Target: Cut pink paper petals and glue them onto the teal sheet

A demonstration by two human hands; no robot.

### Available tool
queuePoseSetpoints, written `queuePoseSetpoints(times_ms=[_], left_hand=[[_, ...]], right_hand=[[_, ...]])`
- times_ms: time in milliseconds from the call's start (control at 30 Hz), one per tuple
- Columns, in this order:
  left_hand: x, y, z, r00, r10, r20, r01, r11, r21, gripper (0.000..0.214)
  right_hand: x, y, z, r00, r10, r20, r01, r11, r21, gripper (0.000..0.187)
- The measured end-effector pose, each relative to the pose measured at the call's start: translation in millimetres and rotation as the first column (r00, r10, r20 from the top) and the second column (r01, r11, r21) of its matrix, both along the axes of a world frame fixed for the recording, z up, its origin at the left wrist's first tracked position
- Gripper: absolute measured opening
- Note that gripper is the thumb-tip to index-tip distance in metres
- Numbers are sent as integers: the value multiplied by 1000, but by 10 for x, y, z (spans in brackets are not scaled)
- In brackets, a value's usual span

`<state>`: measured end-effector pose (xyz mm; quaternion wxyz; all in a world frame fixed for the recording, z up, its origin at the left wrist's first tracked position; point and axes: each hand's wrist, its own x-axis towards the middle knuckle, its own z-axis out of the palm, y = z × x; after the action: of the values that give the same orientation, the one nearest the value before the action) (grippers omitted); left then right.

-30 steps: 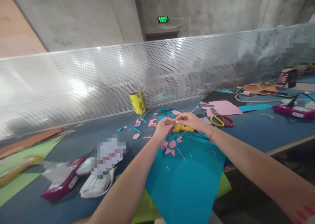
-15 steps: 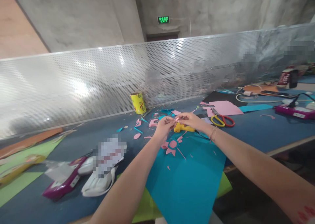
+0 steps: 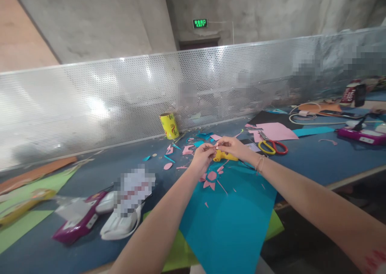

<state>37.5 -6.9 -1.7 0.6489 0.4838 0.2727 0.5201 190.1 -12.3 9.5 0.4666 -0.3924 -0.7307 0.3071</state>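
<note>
My left hand (image 3: 202, 155) and my right hand (image 3: 231, 146) meet above the far end of a teal paper sheet (image 3: 229, 217). The fingertips of both pinch a tiny pink paper piece (image 3: 216, 147) between them. A yellow glue gun (image 3: 223, 157) lies on the table right under my right hand. A pink paper flower (image 3: 211, 178) lies on the teal sheet just below my left hand, with pink snippets around it.
Red and yellow scissors (image 3: 271, 146) lie on pink paper (image 3: 276, 131) to the right. A yellow roll (image 3: 169, 126) stands by the perforated metal screen (image 3: 120, 97). Purple boxes (image 3: 75, 223), white items and green sheets (image 3: 24, 221) lie left. Cables and a purple device (image 3: 360, 136) are at the far right.
Both hands stayed together over the glue gun. The fingers shifted slightly on the pink piece, and the left hand turned a little closer to the right.
</note>
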Motion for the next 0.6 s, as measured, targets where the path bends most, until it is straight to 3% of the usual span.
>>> queuePoseSetpoints(times_ms=[367, 600], left_hand=[[0, -63, 103, 985, -64, 157, 59, 998, 35, 18], [5, -45, 70, 986, -37, 161, 33, 999, 27, 9]], right_hand=[[40, 3, 15, 995, -61, -83, 54, 995, -82, 21], [21, -1, -6, 953, 51, -298, -117, 971, -209, 18]])
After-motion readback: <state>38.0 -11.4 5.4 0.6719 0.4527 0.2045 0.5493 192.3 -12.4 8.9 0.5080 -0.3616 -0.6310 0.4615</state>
